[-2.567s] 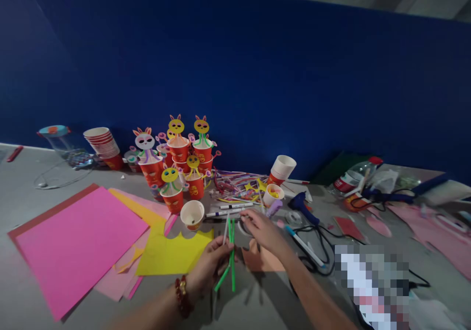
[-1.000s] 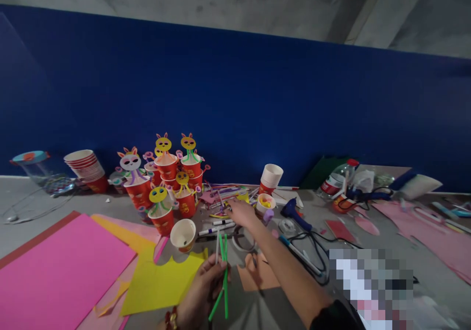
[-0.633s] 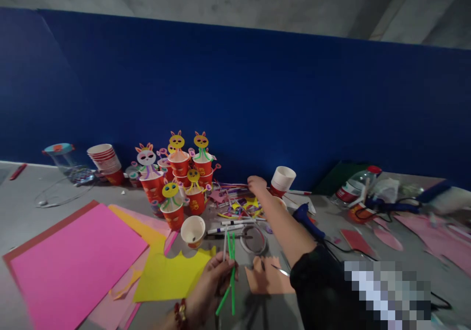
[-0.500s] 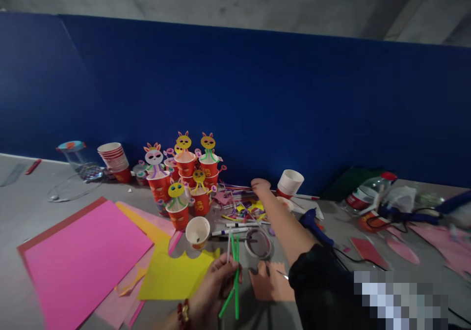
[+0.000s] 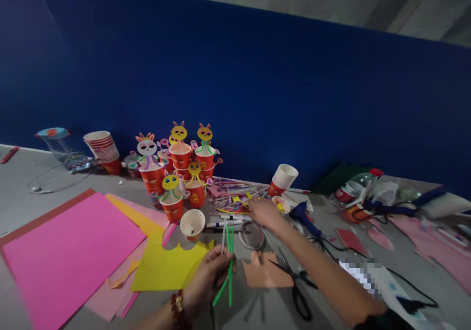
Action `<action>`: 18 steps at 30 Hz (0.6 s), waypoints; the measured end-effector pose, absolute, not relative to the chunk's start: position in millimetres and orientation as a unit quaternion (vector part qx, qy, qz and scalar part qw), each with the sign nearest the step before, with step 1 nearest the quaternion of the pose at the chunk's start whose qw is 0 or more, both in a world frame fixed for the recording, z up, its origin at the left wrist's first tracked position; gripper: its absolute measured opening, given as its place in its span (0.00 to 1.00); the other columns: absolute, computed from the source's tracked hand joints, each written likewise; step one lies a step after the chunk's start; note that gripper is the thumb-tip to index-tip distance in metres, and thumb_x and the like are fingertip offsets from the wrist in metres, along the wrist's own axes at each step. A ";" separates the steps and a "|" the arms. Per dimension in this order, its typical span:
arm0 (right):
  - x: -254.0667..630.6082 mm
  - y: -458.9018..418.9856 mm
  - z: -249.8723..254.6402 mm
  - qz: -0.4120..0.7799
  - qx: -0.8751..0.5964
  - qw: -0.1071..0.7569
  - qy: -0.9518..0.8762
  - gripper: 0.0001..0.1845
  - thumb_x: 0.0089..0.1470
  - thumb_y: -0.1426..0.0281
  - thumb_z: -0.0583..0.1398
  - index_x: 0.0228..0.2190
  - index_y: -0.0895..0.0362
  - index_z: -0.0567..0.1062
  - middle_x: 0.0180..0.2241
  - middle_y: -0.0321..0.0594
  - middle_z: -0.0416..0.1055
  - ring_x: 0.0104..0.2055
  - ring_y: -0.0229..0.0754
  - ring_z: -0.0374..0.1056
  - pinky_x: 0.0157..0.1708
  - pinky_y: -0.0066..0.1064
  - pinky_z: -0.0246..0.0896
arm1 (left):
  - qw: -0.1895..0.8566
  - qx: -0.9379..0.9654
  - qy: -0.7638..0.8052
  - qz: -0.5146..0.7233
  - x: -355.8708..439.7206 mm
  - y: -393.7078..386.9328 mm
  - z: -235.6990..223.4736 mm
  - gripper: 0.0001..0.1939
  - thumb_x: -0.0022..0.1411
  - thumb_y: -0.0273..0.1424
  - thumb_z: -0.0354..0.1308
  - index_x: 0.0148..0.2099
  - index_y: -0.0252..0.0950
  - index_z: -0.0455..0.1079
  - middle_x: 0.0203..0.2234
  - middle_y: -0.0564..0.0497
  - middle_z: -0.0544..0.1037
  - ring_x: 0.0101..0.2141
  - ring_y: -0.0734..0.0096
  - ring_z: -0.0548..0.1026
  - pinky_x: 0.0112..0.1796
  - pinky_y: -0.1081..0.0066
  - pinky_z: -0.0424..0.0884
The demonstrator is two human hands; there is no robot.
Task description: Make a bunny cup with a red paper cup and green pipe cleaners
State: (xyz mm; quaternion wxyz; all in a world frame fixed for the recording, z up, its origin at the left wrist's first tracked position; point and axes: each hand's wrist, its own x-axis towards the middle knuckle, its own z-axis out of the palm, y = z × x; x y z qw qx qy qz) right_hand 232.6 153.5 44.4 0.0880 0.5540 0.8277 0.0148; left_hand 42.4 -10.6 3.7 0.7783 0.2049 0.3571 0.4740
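Note:
My left hand point(image 5: 211, 277) is closed round thin green straws point(image 5: 230, 266), crossed and splayed at the lower end, together with a pale, clear-looking stick point(image 5: 223, 236). It hangs over the table beside a yellow paper sheet point(image 5: 162, 273) with a scalloped edge. My right hand point(image 5: 265, 213) reaches over a pile of colourful thin straws and paper bits point(image 5: 230, 197). Its fingers point down, slightly apart, their tips partly hidden. Below it lie a tape roll point(image 5: 241, 235), an orange paper piece point(image 5: 265, 277) and black-handled scissors point(image 5: 300, 290).
Red paper cups with rabbit-faced figures point(image 5: 171, 207) stand behind an open cup point(image 5: 192, 222). Pink paper point(image 5: 73, 256) covers the left. At right are a blue glue gun point(image 5: 305, 217), cords, a plastic bottle point(image 5: 355, 185) and stacked cups point(image 5: 283, 178). A blue partition point(image 5: 235, 84) backs the table.
My right hand went to the straw pile, stretched farther back past it, then drew back over its right edge. The scissors have come into clear view. My left hand keeps hold of the green straws.

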 end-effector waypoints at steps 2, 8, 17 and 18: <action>241.8 133.0 40.1 0.029 0.552 0.064 0.831 0.20 0.60 0.67 0.61 0.53 0.56 0.72 0.55 0.52 0.70 0.54 0.56 0.67 0.53 0.46 0.62 | 0.778 0.197 0.365 0.473 43.2 -11.8 4.6 0.23 0.44 0.41 0.73 0.30 0.36 0.62 0.18 0.58 0.72 0.14 0.86 0.51 0.18 0.76 0.39; 263.4 101.0 40.4 0.036 0.523 0.011 0.851 0.20 0.62 0.69 0.55 0.56 0.54 0.71 0.59 0.48 0.67 0.57 0.52 0.63 0.56 0.41 0.57 | 0.774 0.197 0.370 0.474 44.2 -12.1 4.1 0.24 0.42 0.42 0.74 0.29 0.35 0.64 0.19 0.57 0.72 0.15 0.85 0.57 0.18 0.77 0.39; 293.4 82.3 38.7 0.037 0.542 -0.012 0.839 0.15 0.60 0.70 0.57 0.48 0.54 0.76 0.51 0.47 0.74 0.52 0.53 0.68 0.46 0.38 0.65 | 0.769 0.181 0.378 0.482 42.3 -13.7 1.3 0.21 0.42 0.39 0.75 0.29 0.35 0.67 0.21 0.56 0.72 0.21 0.81 0.68 0.20 0.80 0.51; 296.4 82.7 42.1 0.039 0.542 -0.025 0.839 0.17 0.62 0.69 0.55 0.50 0.54 0.75 0.54 0.47 0.72 0.52 0.52 0.68 0.47 0.38 0.65 | 0.769 0.177 0.379 0.483 42.3 -14.0 1.3 0.21 0.42 0.38 0.76 0.29 0.35 0.67 0.21 0.56 0.72 0.22 0.80 0.69 0.21 0.80 0.54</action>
